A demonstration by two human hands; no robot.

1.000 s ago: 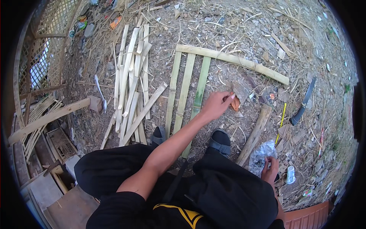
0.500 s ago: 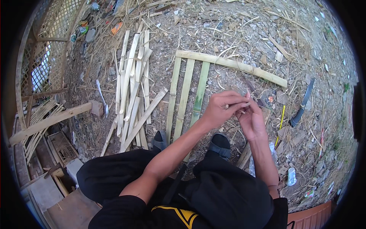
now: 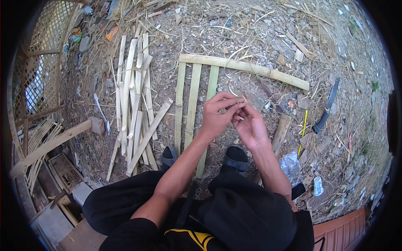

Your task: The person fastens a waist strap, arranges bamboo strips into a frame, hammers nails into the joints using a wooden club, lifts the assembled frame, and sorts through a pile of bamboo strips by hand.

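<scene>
My left hand (image 3: 218,113) and my right hand (image 3: 253,127) meet in front of me, fingertips pinched together on a thin pale sliver (image 3: 245,100), too small to tell its exact kind. Below and beyond them on the ground lies a bamboo frame: a long crosswise strip (image 3: 251,67) with several upright strips (image 3: 192,96) running from its left part toward my feet. My left hand hides part of the greenish upright strip (image 3: 212,79).
Left of the frame lies a pile of split bamboo strips (image 3: 136,96). To the right are a curved dark blade (image 3: 327,106), a yellow strip (image 3: 303,133), a short round log (image 3: 281,131), a clear plastic bag (image 3: 291,165) and a white cup (image 3: 318,186). A wooden beam (image 3: 54,146) juts from the left.
Both hands have shifted left and slightly down, still pinched together, uncovering more of the log and plastic bag on the right. The whole view has shifted slightly too.
</scene>
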